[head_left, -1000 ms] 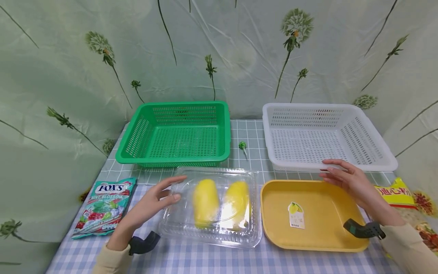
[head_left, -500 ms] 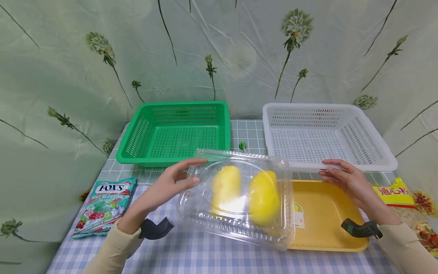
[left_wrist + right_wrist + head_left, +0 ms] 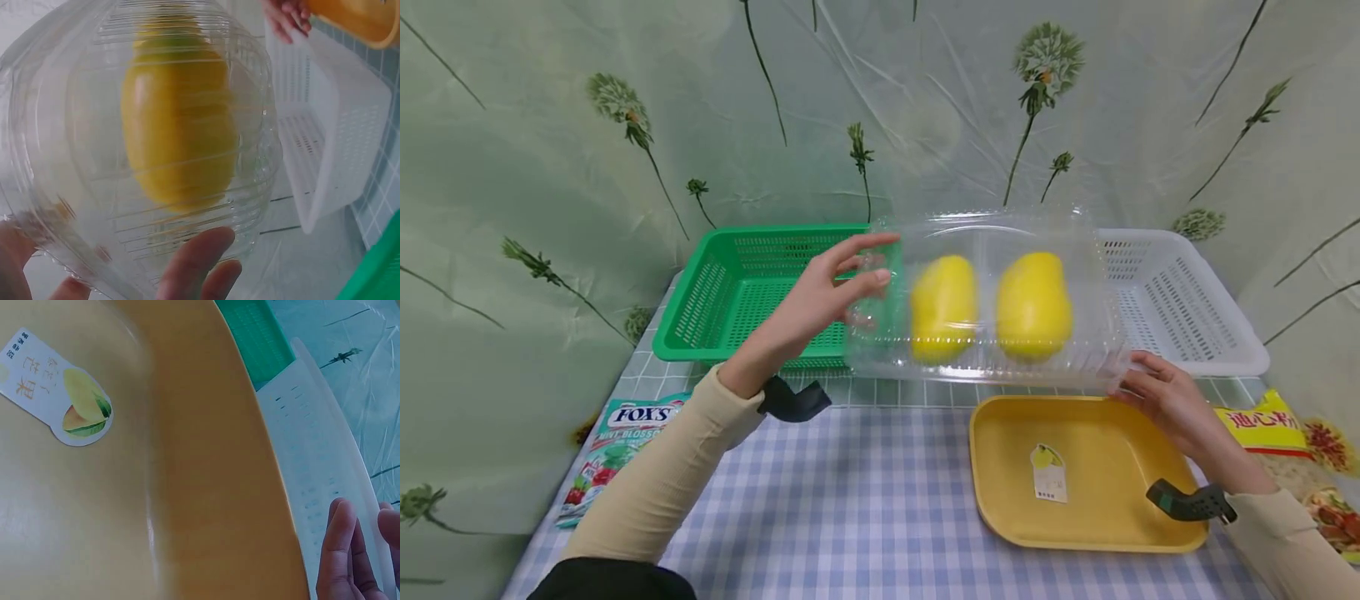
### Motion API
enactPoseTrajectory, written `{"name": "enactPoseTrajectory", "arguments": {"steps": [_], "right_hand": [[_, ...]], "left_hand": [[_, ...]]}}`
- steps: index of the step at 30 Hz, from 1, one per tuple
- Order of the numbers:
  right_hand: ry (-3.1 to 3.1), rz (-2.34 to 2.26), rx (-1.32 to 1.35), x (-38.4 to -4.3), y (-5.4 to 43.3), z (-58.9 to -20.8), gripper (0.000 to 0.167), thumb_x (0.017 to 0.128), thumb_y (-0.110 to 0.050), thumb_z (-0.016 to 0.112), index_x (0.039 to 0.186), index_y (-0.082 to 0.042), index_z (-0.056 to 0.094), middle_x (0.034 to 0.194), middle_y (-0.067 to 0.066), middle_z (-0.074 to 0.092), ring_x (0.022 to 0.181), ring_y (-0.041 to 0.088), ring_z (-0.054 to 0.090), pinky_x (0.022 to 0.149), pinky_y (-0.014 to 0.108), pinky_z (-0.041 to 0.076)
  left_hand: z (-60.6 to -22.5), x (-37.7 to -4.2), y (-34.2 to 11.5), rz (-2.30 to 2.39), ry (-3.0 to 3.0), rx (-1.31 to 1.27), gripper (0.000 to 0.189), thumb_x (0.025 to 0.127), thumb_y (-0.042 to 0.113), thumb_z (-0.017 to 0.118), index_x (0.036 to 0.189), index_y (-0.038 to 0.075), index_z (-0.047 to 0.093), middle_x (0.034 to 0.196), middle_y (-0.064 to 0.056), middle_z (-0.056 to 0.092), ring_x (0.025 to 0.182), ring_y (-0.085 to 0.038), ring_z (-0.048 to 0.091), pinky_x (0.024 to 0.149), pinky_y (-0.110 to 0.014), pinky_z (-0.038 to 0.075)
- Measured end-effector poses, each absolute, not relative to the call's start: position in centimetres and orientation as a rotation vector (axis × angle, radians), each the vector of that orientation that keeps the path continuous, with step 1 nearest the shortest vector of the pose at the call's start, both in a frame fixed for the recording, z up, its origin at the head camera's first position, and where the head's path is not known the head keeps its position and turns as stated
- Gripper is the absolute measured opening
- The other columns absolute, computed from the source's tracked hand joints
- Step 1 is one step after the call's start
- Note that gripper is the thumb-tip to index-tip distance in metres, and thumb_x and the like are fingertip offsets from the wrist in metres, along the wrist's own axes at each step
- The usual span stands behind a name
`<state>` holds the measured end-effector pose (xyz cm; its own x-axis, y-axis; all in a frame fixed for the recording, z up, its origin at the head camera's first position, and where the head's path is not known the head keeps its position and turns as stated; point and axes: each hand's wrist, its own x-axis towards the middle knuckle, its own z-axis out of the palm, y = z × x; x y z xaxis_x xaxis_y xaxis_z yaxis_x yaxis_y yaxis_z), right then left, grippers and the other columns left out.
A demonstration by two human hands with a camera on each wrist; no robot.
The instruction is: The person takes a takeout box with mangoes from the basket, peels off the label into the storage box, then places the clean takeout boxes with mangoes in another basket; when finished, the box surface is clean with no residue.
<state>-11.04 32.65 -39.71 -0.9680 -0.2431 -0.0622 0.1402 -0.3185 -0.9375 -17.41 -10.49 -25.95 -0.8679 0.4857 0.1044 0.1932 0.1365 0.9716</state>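
Note:
My left hand (image 3: pixel 820 296) grips the left short side of a clear plastic clamshell box (image 3: pixel 988 367), held up in the air. Inside lie two yellow mangoes (image 3: pixel 945 308), seen through the plastic. From the head view, the box overlaps the inner part of the green basket (image 3: pixel 681 333) and much of the white basket (image 3: pixel 1217 333). My right hand (image 3: pixel 1172 404) stays at the white basket's front rim, fingers loosely bent and fingertips close to it. Just under that hand is a yellow tray (image 3: pixel 1000 517) bearing a mango-shaped label (image 3: pixel 1049 473).
A teal Fox's candy bag (image 3: pixel 617 454) lies at the left, partly behind my left sleeve. At the right is a yellow-topped food bag (image 3: pixel 1270 425). A blue-checked cloth (image 3: pixel 850 500) covers the front of the table, with a floral curtain (image 3: pixel 925 125) behind.
My left hand has lifted the clamshell box off the cloth and carried it up, forward and to the right. The box has tipped toward the camera. My right hand stays almost where it was.

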Motion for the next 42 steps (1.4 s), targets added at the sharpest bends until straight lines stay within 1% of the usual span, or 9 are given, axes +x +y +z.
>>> {"name": "enactPoseTrajectory", "arguments": {"steps": [4, 10, 11, 13, 15, 18, 24, 33, 42], "right_hand": [[1.674, -2.363, -0.158, -11.1, 32.5, -39.7, 0.032, 0.101, 0.002, 0.043, 0.113, -0.013, 0.068, 0.106, 0.003, 0.070, 0.095, 0.017, 0.068, 0.080, 0.026, 0.053], [1.752, -2.336, -0.109, -11.3, 32.4, -39.6, 0.029, 0.100, 0.001, 0.045, 0.110, -0.012, 0.069, 0.104, 0.001, 0.070, 0.093, 0.014, 0.068, 0.077, 0.026, 0.054], [1.756, -2.335, -0.104, -11.3, 32.4, -39.6, 0.029, 0.100, 0.001, 0.045, 0.110, -0.012, 0.069, 0.104, 0.000, 0.070, 0.092, 0.014, 0.068, 0.077, 0.026, 0.054], [1.765, -2.331, -0.099, -11.4, 32.4, -39.6, 0.029, 0.100, 0.001, 0.045, 0.110, -0.012, 0.069, 0.105, 0.000, 0.069, 0.092, 0.014, 0.068, 0.077, 0.025, 0.054], [1.774, -2.325, -0.098, -11.4, 32.5, -39.6, 0.029, 0.100, 0.000, 0.045, 0.111, -0.012, 0.069, 0.105, 0.000, 0.069, 0.092, 0.014, 0.068, 0.077, 0.025, 0.054], [1.773, -2.323, -0.097, -11.4, 32.6, -39.5, 0.028, 0.100, 0.000, 0.045, 0.111, -0.012, 0.068, 0.104, 0.000, 0.069, 0.092, 0.014, 0.068, 0.077, 0.024, 0.054], [1.719, -2.348, -0.112, -11.3, 32.5, -39.6, 0.029, 0.100, 0.002, 0.044, 0.110, -0.009, 0.068, 0.103, 0.004, 0.070, 0.092, 0.016, 0.068, 0.077, 0.026, 0.054], [1.688, -2.366, -0.130, -11.4, 32.5, -39.8, 0.031, 0.100, 0.003, 0.042, 0.111, -0.009, 0.069, 0.103, 0.005, 0.070, 0.092, 0.017, 0.068, 0.077, 0.026, 0.054], [1.695, -2.356, -0.153, -11.3, 32.6, -39.9, 0.032, 0.100, 0.003, 0.041, 0.113, -0.009, 0.069, 0.104, 0.004, 0.069, 0.093, 0.017, 0.068, 0.078, 0.026, 0.054]], "left_hand": [[-25.4, -19.5, -8.6, 1.815, 2.165, 0.699, 0.044, 0.097, 0.027, 0.057, 0.140, 0.025, 0.049, 0.131, -0.005, 0.051, 0.101, -0.029, 0.058, 0.066, -0.045, 0.057], [-25.1, -21.9, -5.9, 1.805, 2.173, 0.722, 0.043, 0.097, 0.032, 0.058, 0.139, 0.028, 0.050, 0.131, 0.001, 0.051, 0.111, -0.019, 0.053, 0.066, -0.043, 0.057], [-25.1, -22.3, -5.4, 1.805, 2.172, 0.720, 0.042, 0.097, 0.032, 0.058, 0.139, 0.029, 0.051, 0.131, 0.001, 0.052, 0.106, -0.018, 0.054, 0.065, -0.041, 0.056], [-25.1, -23.1, -4.6, 1.795, 2.180, 0.719, 0.043, 0.097, 0.032, 0.058, 0.139, 0.029, 0.050, 0.129, 0.000, 0.053, 0.088, -0.020, 0.054, 0.060, -0.036, 0.054], [-25.1, -23.9, -3.8, 1.785, 2.183, 0.726, 0.043, 0.097, 0.032, 0.057, 0.140, 0.028, 0.049, 0.128, -0.002, 0.055, 0.071, -0.021, 0.048, 0.055, -0.034, 0.050], [-25.4, -25.2, -2.5, 1.780, 2.176, 0.707, 0.044, 0.097, 0.031, 0.058, 0.140, 0.027, 0.049, 0.124, -0.003, 0.058, 0.059, -0.022, 0.039, 0.053, -0.034, 0.049], [-26.1, -27.4, -0.2, 1.782, 2.143, 0.630, 0.044, 0.098, 0.028, 0.057, 0.141, 0.023, 0.048, 0.125, -0.006, 0.058, 0.054, -0.020, 0.041, 0.050, -0.034, 0.050], [-27.4, -29.8, 2.8, 1.712, 2.189, 0.580, 0.044, 0.097, 0.027, 0.058, 0.140, 0.021, 0.048, 0.119, -0.001, 0.057, 0.045, -0.014, 0.031, 0.050, -0.030, 0.048], [-28.7, -31.5, 4.9, 1.610, 2.228, 0.554, 0.046, 0.098, 0.026, 0.056, 0.143, 0.018, 0.046, 0.127, -0.003, 0.053, 0.046, -0.012, 0.026, 0.062, -0.035, 0.056]]}}
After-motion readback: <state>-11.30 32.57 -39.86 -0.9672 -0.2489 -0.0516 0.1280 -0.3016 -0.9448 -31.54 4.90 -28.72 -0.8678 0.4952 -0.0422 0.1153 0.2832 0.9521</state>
